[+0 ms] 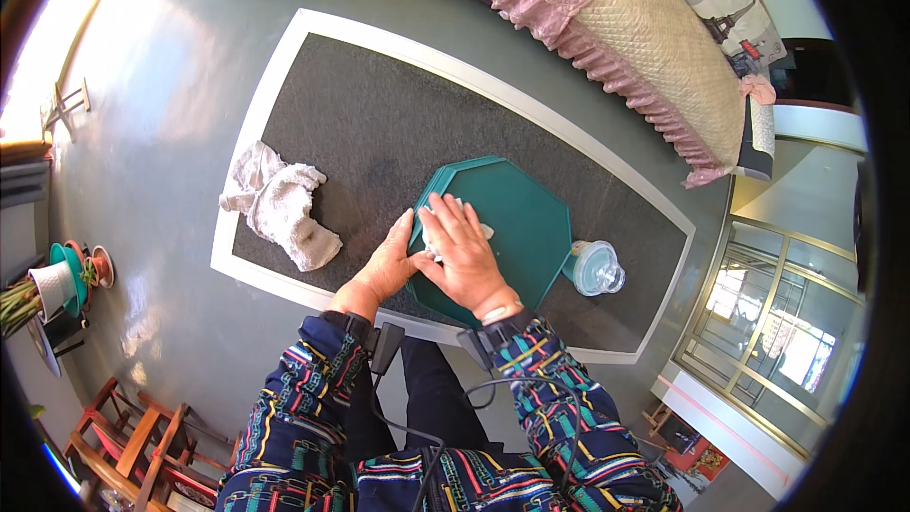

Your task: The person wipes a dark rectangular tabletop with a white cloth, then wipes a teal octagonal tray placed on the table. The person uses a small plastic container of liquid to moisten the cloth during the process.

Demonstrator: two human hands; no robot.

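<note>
A green octagonal box or lid (522, 210) rests on the dark tabletop (398, 99) in front of me. My right hand (461, 256) lies flat over a crumpled white tissue or cloth (488, 230), pressing it to the green top. Most of that white piece is hidden under my fingers. Along the near left side of the green object, my left hand (384, 263) grips its edge, thumb towards the right hand. A clear plastic jar (597, 269) with a domed lid stands right beside the green object. To the left lies a bunched pale towel (288, 206).
The table has a raised white border (249, 277). Beyond it is a sofa (633, 21) with a quilted cover and pink ruffle. Wooden chairs (142, 441) stand at lower left, potted plants (60, 281) at left. Black cables (419, 434) hang from my wrists.
</note>
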